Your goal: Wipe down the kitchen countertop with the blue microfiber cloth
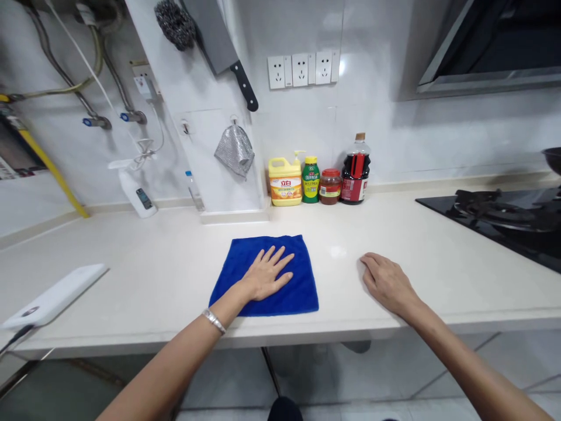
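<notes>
A blue cloth lies spread out flat near the front edge of the pale countertop. On top of it rests my left hand, palm down with fingers spread; a silver bracelet circles that wrist. To the right of the cloth, apart from it, my right hand rests on the countertop with its fingers curled in. Nothing shows in that hand.
Against the back wall stand a yellow detergent jug, a green bottle, a red-lidded jar and a dark sauce bottle. A black gas stove is at right. A white power bank lies left; a cleaver hangs above.
</notes>
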The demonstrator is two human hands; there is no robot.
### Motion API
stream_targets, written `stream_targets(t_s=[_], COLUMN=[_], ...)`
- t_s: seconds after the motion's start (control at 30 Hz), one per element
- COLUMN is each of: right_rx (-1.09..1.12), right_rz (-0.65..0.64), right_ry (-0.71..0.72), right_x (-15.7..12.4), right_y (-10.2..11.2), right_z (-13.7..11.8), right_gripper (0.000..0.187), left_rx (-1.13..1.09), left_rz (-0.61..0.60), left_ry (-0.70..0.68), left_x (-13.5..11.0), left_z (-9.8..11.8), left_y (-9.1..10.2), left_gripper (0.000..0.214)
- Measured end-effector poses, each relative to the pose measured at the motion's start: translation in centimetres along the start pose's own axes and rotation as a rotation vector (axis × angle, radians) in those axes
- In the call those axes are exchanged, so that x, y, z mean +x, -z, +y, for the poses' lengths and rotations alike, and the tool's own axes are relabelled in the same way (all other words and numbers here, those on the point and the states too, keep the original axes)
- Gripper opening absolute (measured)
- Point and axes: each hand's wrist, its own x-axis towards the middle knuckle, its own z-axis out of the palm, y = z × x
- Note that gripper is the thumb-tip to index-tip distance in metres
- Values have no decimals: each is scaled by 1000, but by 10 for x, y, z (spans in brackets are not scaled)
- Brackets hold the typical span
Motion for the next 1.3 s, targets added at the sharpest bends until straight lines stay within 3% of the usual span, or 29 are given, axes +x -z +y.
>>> stream_targets(t_s=[0.3, 0.53, 0.73, 0.97, 1.1, 1.3], right_rx=[97, 194, 233, 230, 224, 169], right_rz=[61, 37, -3, -20, -23, 18], right_ry=[43, 49, 28, 30, 50, 63], right_x=[-4, -7, -11, -14, -17, -21], right_y=[1, -1, -6, -10, -13, -16], right_z=[1, 15, 22, 27, 31, 26], right_gripper=[38, 39, 41, 44, 44, 44], left_rx=[-23, -81, -107, -119, -168, -204], left_rz=[25, -16, -23, 19, 82, 212], left_ry=[60, 10, -29, 177, 222, 409], left_x=[-18, -35, -64, -112, -142, -164], left_z=[30, 17, -31, -112, -155, -195], left_y=[-2, 2, 9, 15, 17, 13], left_gripper=[66, 65, 60, 63, 65, 82])
